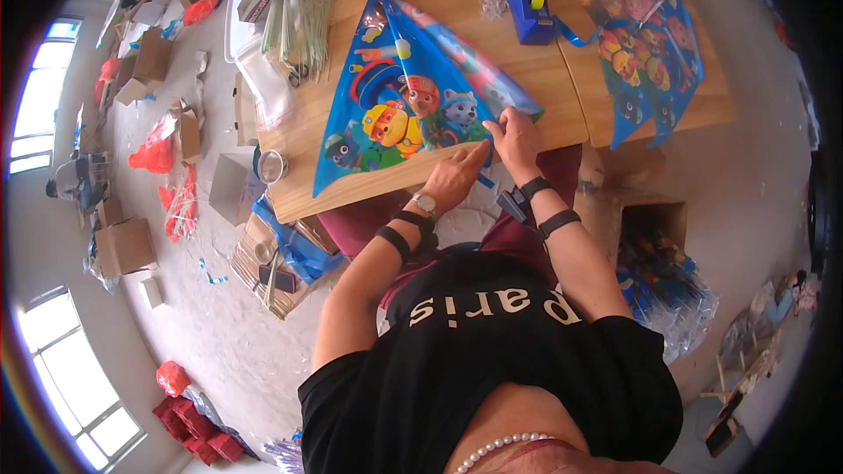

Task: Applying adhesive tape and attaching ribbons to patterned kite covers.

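Blue triangular cartoon-printed plastic sheet (395, 101) laid on pale wooden tabletop (461, 0), near side; right flap (479, 70) apparently being folded, pinched by right hand (520, 139). Left hand (452, 177) extended at near edge, grip unclear. Steady tension seemingly needed next.

Triangular blue cartoon sheet (408, 96) (right side folded over), flat on wooden table (536, 70).

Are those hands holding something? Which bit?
The left hand and right hand touch the blue cartoon sheet at its lower right edge; I can't tell if they grip.
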`<act>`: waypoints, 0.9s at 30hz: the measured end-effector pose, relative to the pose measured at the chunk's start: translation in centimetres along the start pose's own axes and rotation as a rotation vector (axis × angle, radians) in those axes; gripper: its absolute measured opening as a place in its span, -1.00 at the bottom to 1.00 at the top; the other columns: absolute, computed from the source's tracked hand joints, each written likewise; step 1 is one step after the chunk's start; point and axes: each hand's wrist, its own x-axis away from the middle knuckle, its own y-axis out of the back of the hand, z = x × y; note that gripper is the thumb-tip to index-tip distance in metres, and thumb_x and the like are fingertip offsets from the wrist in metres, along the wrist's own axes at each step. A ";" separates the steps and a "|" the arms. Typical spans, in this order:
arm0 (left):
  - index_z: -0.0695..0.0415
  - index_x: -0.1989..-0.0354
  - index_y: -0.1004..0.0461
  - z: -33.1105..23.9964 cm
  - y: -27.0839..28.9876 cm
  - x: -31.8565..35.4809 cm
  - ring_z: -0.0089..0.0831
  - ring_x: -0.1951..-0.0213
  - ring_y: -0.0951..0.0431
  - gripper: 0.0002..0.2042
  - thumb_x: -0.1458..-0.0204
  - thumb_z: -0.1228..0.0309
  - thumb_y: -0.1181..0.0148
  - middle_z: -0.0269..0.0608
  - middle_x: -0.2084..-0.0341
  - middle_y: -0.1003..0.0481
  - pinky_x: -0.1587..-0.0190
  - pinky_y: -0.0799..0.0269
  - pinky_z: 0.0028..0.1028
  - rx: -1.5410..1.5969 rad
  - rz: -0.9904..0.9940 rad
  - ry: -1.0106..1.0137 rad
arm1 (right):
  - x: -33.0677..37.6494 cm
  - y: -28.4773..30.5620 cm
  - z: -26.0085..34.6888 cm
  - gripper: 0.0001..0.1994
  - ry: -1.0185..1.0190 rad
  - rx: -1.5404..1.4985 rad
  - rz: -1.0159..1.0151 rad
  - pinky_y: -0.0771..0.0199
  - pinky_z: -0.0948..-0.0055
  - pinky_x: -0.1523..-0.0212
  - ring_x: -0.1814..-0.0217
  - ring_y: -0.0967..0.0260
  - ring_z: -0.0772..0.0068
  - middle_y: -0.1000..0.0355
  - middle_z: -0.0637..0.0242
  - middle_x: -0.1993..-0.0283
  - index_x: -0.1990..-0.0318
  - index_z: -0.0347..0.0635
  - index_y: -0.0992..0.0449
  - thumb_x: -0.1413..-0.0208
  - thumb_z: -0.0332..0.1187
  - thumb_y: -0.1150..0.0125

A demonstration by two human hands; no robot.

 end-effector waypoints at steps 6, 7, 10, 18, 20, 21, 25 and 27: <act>0.18 -0.29 -0.36 -0.4 0.4 0.7 -0.15 0.01 -0.53 -0.39 0.06 0.61 -0.14 -0.08 -0.34 -0.29 0.02 -0.57 -0.25 -0.043 0.029 0.012 | -0.1 0.3 0.5 -0.64 0.042 -0.001 -0.029 -0.38 0.07 0.32 0.36 -0.43 0.02 -0.42 0.25 0.48 0.35 -0.12 -0.38 -0.06 -0.11 -0.45; 0.18 -0.29 -0.36 -0.5 0.4 0.9 -0.15 0.01 -0.53 -0.39 0.06 0.61 -0.14 -0.08 -0.34 -0.29 0.02 -0.57 -0.25 -0.047 0.019 0.012 | -0.1 0.3 0.4 -0.64 0.051 0.000 -0.034 -0.38 0.07 0.32 0.36 -0.43 0.02 -0.42 0.25 0.48 0.35 -0.12 -0.38 -0.06 -0.11 -0.45; 0.13 -0.25 -0.40 -0.8 0.7 2.0 -0.12 -0.12 -0.50 -0.43 0.03 0.59 -0.18 -0.05 -0.29 -0.35 -0.03 -0.55 -0.20 0.053 -0.096 0.025 | -0.4 0.4 0.1 -0.64 0.083 -0.014 -0.034 -0.38 0.09 0.33 0.36 -0.44 0.04 -0.42 0.25 0.47 0.34 -0.13 -0.38 -0.06 -0.12 -0.45; 0.26 -0.11 -0.47 -1.9 1.8 6.3 -0.10 0.03 -0.59 -0.54 -0.11 0.27 -0.41 -0.02 0.09 -0.59 -0.09 -0.47 -0.23 0.843 -0.276 0.553 | -3.5 1.9 -1.2 -0.74 0.033 -0.128 -0.020 -0.44 0.04 0.35 0.35 -0.51 -0.07 -0.52 0.15 0.46 0.31 -0.11 -0.46 -0.19 -0.14 -0.33; 0.30 -0.04 -0.50 -1.3 1.9 7.8 -0.39 0.22 -0.55 -0.50 -0.32 0.01 -0.10 -0.23 0.27 -0.54 0.13 -0.48 -0.36 1.133 -0.309 0.750 | -6.9 2.8 -2.2 -0.79 -0.046 -0.169 -0.085 -0.49 0.07 0.26 0.26 -0.54 -0.06 -0.57 0.11 0.35 0.24 -0.13 -0.52 -0.27 -0.18 -0.22; 0.30 -0.04 -0.50 -0.8 2.1 8.6 -0.39 0.22 -0.55 -0.50 -0.32 0.01 -0.10 -0.23 0.27 -0.54 0.13 -0.48 -0.36 1.131 -0.318 0.749 | -9.2 3.2 -2.9 -0.79 -0.054 -0.196 -0.153 -0.50 0.14 0.23 0.24 -0.55 0.04 -0.57 0.14 0.32 0.20 -0.14 -0.53 -0.29 -0.18 -0.20; 0.20 0.05 -0.53 -1.1 3.4 8.1 -0.66 0.53 -0.20 -0.44 -0.41 -0.02 0.34 -0.45 0.54 -0.32 0.46 -0.06 -0.58 1.614 -0.271 0.933 | -18.0 4.8 -9.3 -0.78 -0.156 -0.301 -0.283 -0.52 0.31 0.13 0.15 -0.52 0.35 -0.56 0.30 0.19 0.06 -0.17 -0.53 -0.35 -0.22 -0.16; 0.26 0.11 -0.57 -1.8 3.1 7.8 -0.62 0.50 -0.29 -0.45 -0.43 0.06 0.30 -0.39 0.50 -0.36 0.45 -0.18 -0.59 1.534 -0.396 0.846 | -21.2 5.8 -12.7 -0.77 -0.161 -0.384 -0.245 -0.49 0.38 0.18 0.22 -0.48 0.44 -0.53 0.39 0.18 0.02 -0.14 -0.52 -0.38 -0.20 -0.13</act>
